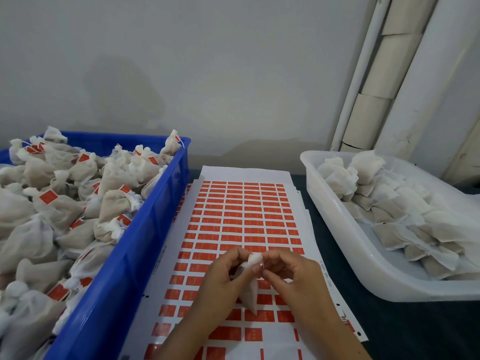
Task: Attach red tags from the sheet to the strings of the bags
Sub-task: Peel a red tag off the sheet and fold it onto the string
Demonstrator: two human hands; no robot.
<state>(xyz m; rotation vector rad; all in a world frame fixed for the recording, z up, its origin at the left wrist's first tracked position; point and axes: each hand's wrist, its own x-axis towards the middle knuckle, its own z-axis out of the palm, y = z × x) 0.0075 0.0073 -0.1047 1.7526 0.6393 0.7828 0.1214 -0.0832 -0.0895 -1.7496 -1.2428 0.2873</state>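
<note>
A white sheet of red tags lies flat between two bins, with gaps near its front where tags are gone. Above its lower middle, both hands hold one small white mesh bag that hangs point down. My left hand pinches the bag's gathered top from the left. My right hand pinches the same top from the right, fingers curled. The bag's string is too small to make out.
A blue bin on the left is heaped with tagged bags. A translucent white bin on the right holds untagged bags. Cardboard tubes lean against the grey wall at the back right. The table is dark.
</note>
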